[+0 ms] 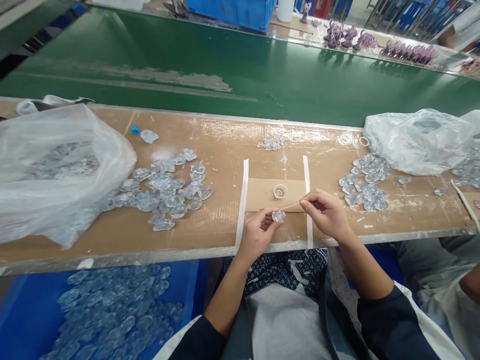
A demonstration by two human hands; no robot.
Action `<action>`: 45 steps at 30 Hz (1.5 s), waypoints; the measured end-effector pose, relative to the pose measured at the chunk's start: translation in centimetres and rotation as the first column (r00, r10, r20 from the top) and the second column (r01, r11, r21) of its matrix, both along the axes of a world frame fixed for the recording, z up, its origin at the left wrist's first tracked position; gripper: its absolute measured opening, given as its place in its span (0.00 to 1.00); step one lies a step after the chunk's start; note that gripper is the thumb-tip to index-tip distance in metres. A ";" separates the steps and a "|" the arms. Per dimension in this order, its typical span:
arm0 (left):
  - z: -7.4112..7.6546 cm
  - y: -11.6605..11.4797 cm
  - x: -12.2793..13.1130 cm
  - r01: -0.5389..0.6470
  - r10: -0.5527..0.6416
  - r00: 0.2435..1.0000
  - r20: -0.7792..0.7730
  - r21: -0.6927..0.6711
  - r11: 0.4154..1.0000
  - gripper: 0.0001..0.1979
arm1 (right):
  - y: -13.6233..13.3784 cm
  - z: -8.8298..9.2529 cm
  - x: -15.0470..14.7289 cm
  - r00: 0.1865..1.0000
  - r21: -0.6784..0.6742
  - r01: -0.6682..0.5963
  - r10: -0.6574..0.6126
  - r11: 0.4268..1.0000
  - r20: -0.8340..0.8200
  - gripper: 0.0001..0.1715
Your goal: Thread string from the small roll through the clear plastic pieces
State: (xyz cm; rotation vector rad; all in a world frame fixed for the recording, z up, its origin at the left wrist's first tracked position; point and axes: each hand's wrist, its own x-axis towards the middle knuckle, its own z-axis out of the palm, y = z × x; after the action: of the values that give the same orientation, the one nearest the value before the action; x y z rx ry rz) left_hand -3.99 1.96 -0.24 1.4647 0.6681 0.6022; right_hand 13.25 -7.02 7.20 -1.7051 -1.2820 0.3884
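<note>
My left hand (258, 233) pinches a small clear plastic piece (278, 216) just above the bench's near edge. My right hand (325, 212) is closed on a thin pale stick (290, 206) whose tip points left toward that piece. Right behind the hands a small round dish (279, 191) sits on a cardboard pad (262, 195) framed by two strips of white tape (243, 200). A heap of clear pieces (165, 192) lies to the left of the pad, and a smaller heap (365, 182) lies to the right.
A large clear bag of pieces (56, 170) lies at left, another bag (416, 140) at right. A green conveyor belt (225, 65) runs behind the bench. A blue tray of clear pieces (112, 310) sits below left. Purple figurines (408, 51) line the far side. Another person's leg (442, 280) is at right.
</note>
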 end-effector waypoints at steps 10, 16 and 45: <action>0.1 0.0 0.1 0.000 0.000 1.000 -0.012 0.040 0.999 0.13 | 0.1 -1.2 -1.0 0.986 -0.006 -0.064 0.064 0.998 0.151 0.13; 0.0 0.0 0.1 -0.003 0.005 1.000 -0.030 0.070 0.998 0.13 | -0.2 -0.7 -0.9 0.970 -0.007 -0.102 0.101 0.995 0.222 0.13; 0.0 0.2 -0.1 0.006 0.009 0.998 -0.062 0.235 0.972 0.11 | 13.2 -1.1 7.5 0.919 -0.478 0.156 0.050 0.864 0.390 0.12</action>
State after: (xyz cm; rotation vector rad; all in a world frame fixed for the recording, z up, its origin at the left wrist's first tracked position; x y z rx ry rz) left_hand -4.05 2.19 -0.29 1.7101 0.6639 0.6558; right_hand 20.80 6.19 6.07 -2.3513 -1.5011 0.3810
